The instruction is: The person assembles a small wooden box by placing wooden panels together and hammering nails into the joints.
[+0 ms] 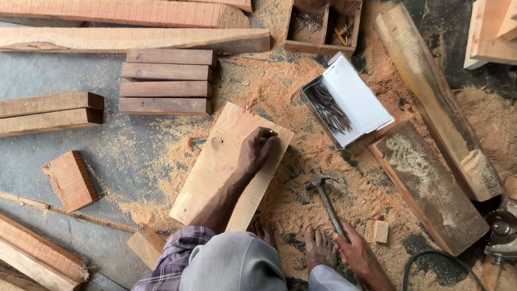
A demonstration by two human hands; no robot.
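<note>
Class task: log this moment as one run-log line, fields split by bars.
left hand: pressing on board | right hand: gripping hammer | box of nails: open, beside board | floor: sawdust

head view: single camera worn on the person's head | faces almost straight down at the floor [81,156] | near, within arm's reach of the work | person's knees and feet [319,247] cut by the bottom edge | stacked timber runs off the top edge | only one view, nothing shared
</note>
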